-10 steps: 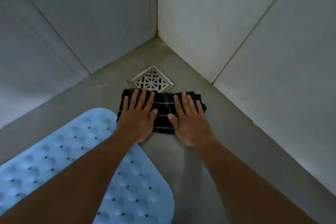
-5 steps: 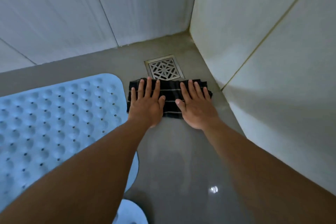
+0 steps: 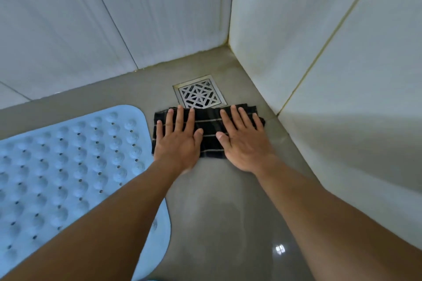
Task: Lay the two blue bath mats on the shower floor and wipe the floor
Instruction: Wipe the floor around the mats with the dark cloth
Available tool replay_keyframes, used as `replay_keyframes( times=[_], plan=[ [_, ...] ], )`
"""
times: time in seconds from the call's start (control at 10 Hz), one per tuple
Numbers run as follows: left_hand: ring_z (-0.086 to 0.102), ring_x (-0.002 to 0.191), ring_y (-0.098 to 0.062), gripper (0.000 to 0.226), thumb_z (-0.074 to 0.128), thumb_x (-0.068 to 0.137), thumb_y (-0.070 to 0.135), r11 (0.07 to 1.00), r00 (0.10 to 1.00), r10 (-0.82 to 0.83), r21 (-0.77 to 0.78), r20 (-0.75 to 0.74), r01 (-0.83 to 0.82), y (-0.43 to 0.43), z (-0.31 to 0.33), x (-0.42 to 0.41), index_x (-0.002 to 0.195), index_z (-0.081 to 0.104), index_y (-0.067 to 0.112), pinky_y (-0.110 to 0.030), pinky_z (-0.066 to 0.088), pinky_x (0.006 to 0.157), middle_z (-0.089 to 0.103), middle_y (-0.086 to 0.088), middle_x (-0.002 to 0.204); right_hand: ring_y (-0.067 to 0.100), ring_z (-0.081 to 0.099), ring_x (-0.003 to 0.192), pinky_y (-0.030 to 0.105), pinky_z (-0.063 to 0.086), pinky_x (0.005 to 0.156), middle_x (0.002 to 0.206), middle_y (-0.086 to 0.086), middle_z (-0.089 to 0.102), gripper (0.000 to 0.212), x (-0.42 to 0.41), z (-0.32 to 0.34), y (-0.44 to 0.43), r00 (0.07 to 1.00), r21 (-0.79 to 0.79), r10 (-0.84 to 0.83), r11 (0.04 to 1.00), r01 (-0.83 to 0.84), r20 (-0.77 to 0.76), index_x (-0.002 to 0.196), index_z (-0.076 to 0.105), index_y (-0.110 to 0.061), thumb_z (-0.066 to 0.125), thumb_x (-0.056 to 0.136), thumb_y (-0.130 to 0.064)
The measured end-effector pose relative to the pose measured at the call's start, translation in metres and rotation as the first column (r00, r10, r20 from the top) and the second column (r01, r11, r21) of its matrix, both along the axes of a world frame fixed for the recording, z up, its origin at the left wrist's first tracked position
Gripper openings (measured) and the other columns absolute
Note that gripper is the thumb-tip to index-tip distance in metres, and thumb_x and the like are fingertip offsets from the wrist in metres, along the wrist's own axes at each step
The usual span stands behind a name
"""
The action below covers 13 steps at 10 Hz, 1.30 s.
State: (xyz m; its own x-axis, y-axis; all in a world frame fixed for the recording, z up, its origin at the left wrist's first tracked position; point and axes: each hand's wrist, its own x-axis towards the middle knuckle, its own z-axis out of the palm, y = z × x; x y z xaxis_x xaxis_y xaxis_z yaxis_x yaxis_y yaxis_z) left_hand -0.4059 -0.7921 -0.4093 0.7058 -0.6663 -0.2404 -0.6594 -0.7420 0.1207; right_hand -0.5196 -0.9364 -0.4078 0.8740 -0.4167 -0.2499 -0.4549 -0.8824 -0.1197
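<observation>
A folded black cloth with thin pale stripes (image 3: pixel 211 125) lies flat on the grey shower floor (image 3: pixel 219 201), its far edge touching the drain. My left hand (image 3: pixel 178 139) presses flat on the cloth's left half, fingers spread. My right hand (image 3: pixel 244 141) presses flat on its right half, fingers also spread. A light blue bath mat (image 3: pixel 68 162) with raised bumps and small holes lies on the floor to the left of the cloth, partly under my left forearm. Only one mat shows.
A square metal drain grate (image 3: pixel 199 94) sits just beyond the cloth near the corner. White tiled walls (image 3: pixel 319 52) close in at the back and right. The grey floor below my hands looks wet and reflects a light spot (image 3: pixel 279 249).
The view has swung left, bringing more of the blue mat into sight. Both hands stay flat on the cloth just in front of the drain.
</observation>
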Motion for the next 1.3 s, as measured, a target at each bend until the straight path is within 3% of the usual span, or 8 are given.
replay_keyframes(
  times=[0.6,1.3],
  plan=[
    [-0.015,0.153,-0.027,0.062,0.008,0.104,0.048,0.987,0.987,0.158,-0.027,0.002,-0.158,0.010,-0.001,-0.045,0.159,-0.009,0.026,-0.052,-0.008,0.123,-0.016,-0.004,0.167,0.017,-0.012,0.154,0.044,-0.009,0.124,0.168,0.000,-0.013,0.059,-0.017,0.003,0.001,0.996,0.007,0.092,0.996,-0.092,-0.020,0.159,-0.008,-0.035,0.009,0.105,-0.052],
    [-0.016,0.153,-0.028,0.062,0.008,0.103,0.048,0.982,0.983,0.183,-0.050,0.020,-0.182,0.038,-0.002,-0.133,0.159,-0.010,0.025,-0.052,-0.007,0.123,-0.015,-0.006,0.167,0.016,-0.015,0.153,0.044,-0.009,0.124,0.167,0.000,-0.015,0.058,-0.099,-0.001,0.023,0.990,-0.021,0.142,0.990,-0.142,-0.021,0.158,-0.011,-0.036,0.009,0.106,-0.050]
  ],
)
